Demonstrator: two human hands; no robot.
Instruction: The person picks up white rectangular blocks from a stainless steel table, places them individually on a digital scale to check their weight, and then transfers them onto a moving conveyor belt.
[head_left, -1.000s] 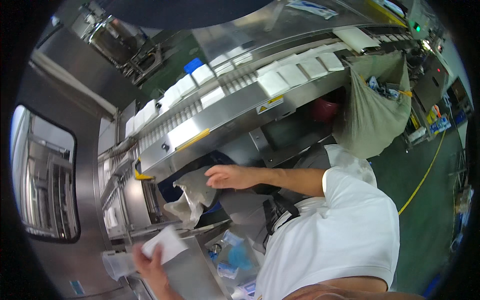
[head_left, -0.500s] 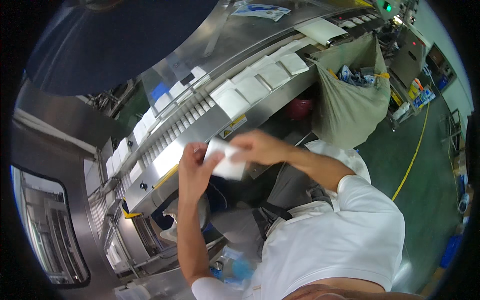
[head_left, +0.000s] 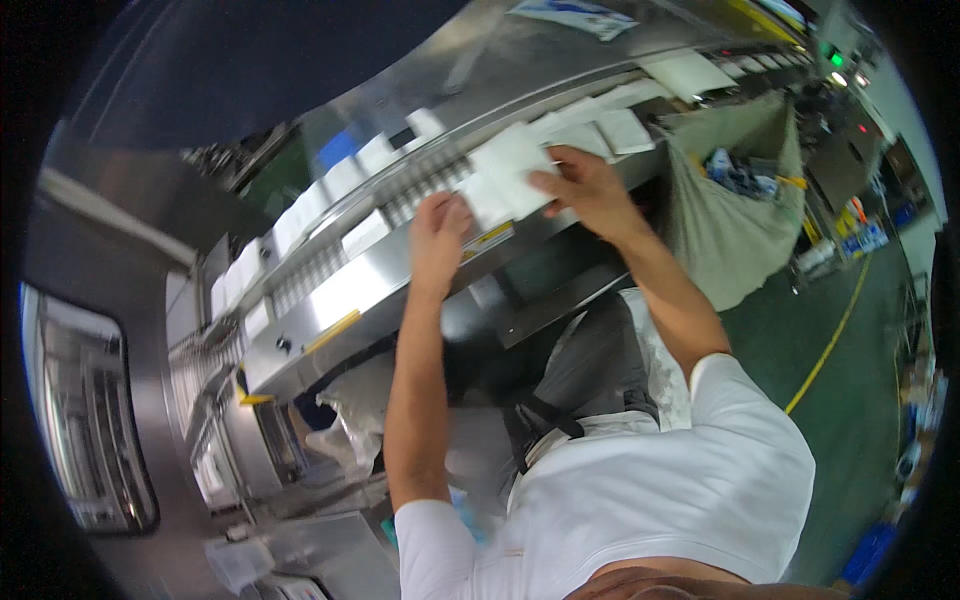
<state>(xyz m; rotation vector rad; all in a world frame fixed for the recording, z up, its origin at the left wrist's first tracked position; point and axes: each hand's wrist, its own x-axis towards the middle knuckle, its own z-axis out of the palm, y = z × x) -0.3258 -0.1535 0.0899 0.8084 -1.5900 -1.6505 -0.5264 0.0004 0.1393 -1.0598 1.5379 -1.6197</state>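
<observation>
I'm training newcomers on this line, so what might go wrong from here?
The right hand is at the edge of a white packet, close beside other packets; a slight push might knock them out of line. The left hand is near the rollers; if those are turning, which I cannot tell, fingertips might get caught. A packet might also slip over the near edge of the conveyor.

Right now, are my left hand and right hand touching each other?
Apart: the head view shows it, with white packets visible in the gap between your left hand and right hand.
</observation>
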